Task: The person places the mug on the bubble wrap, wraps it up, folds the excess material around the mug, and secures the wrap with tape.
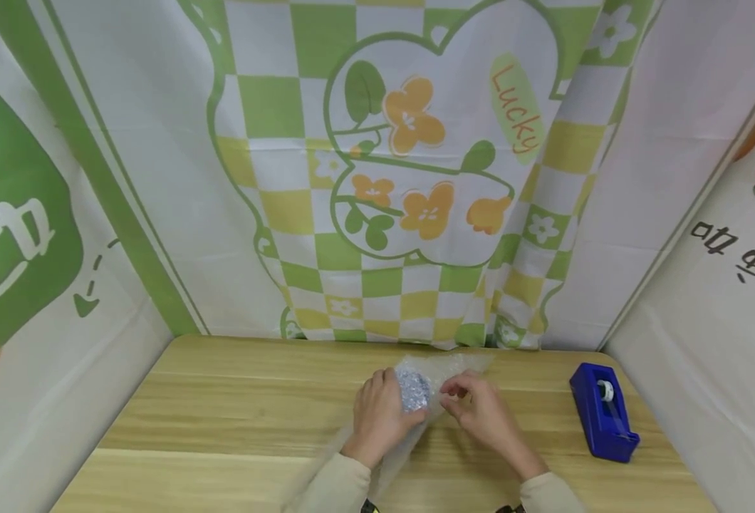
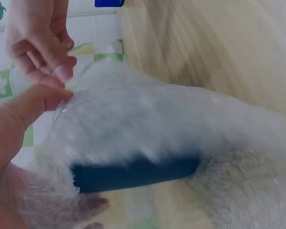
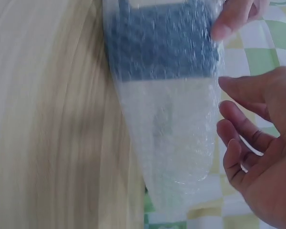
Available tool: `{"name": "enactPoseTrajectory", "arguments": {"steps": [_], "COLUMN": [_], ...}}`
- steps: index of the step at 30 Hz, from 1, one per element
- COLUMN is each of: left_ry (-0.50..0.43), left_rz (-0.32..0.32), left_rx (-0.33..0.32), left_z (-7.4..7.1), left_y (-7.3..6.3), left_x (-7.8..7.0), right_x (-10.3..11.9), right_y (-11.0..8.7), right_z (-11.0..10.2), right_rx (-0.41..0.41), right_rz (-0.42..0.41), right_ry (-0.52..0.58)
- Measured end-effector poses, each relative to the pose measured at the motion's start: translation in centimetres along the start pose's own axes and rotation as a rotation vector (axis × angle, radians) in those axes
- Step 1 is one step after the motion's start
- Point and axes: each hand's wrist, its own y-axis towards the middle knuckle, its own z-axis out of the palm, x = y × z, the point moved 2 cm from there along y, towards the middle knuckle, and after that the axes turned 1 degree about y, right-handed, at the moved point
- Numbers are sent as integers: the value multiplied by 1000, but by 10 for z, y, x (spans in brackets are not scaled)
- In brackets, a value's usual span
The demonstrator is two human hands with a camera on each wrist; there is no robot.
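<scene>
A dark blue object (image 2: 133, 174) with straight edges lies inside a sheet of clear bubble wrap (image 3: 169, 124); its kind is hidden by the wrap. My left hand (image 1: 379, 413) grips the wrapped object from the left, its thumb along the near edge of the plastic and its fingers round the far side. On the other side is my right hand (image 1: 480, 410), its thumb and fingers loosely bent and apart. Its fingertips (image 3: 227, 109) are right at the wrap's edge. In the left wrist view, the right hand (image 2: 40, 40) hovers near the left thumb.
A blue tape dispenser (image 1: 602, 413) with a roll of clear tape (image 1: 605, 390) stands at the right of the wooden table (image 1: 236, 406). Behind the table hangs a green and yellow checked curtain (image 1: 329, 249). A tail of wrap trails towards the table's front.
</scene>
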Motion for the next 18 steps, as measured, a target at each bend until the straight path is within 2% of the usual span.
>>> {"name": "enactPoseTrajectory", "arguments": {"steps": [3,6,13,18], "left_ry": [14,22,42,7], "left_rz": [21,37,132,175], "left_rx": [49,118,241,323], "left_z": [-2,-6,-16,-21], "left_y": [4,7,13,14], "left_x": [1,3,9,11], "right_x": [-1,-2,1,3], "right_y": [-2,-6,-15,-19], "right_z": [-4,-6,-11,-13], "right_rx": [-36,-14,79,126], "right_rz": [-98,-152,-141,-97], "right_ry": [-105,-176,-197,-165]}}
